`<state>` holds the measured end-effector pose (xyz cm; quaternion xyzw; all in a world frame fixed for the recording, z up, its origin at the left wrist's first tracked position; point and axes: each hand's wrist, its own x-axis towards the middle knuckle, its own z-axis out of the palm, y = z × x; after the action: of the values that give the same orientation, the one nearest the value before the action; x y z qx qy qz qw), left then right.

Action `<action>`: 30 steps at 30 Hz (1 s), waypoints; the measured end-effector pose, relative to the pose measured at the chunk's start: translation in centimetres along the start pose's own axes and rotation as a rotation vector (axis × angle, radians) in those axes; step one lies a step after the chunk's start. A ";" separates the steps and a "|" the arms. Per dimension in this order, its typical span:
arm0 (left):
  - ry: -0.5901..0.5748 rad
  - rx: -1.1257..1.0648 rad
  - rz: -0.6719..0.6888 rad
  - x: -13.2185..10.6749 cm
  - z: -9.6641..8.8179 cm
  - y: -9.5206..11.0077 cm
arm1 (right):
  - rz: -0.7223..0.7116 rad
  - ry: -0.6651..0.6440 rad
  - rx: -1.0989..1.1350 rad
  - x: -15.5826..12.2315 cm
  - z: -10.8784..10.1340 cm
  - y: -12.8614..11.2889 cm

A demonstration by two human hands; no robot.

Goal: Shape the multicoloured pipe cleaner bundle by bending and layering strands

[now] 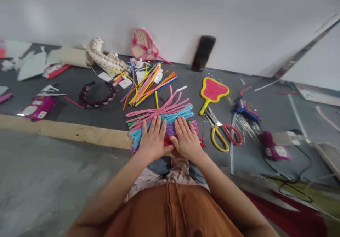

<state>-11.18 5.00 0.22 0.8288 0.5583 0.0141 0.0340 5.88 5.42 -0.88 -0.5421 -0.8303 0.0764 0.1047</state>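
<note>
A thick layer of pipe cleaners (176, 113) in pink, blue, purple, green and red lies at the front edge of the dark table. My left hand (153, 139) rests flat on it, palm down, fingers stretched out. Beside it my right hand (186, 137) lies flat on the same pile, its fingers extended and thumb pointing toward the left hand. Part of the pile is hidden beneath both palms. Just beyond, a loose bunch of pink, yellow, orange and blue pipe cleaners (148, 88) is spread out.
Scissors (219, 125) with yellow and red handles lie to the right, below a pink-and-yellow fan shape (214, 90). Farther right are a blue glue gun (245, 111) and a cable. A phone (203, 52) leans on the wall. A braided headband (97, 95) lies left.
</note>
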 end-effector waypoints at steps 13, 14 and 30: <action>-0.020 -0.072 0.003 0.0 0.7 0.2 | 0.032 0.625 0.586 -4.4 -6.1 4.2; -0.022 -0.072 0.005 0.0 0.6 0.2 | -0.121 0.562 0.455 -4.7 -7.0 3.9; 0.030 -0.093 -0.002 0.1 0.8 0.3 | -0.303 -0.032 -0.434 -3.5 -5.5 2.9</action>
<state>-10.84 4.95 -0.56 0.8255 0.5582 0.0525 0.0643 11.22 3.44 3.39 -0.4202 -0.9004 -0.1115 -0.0168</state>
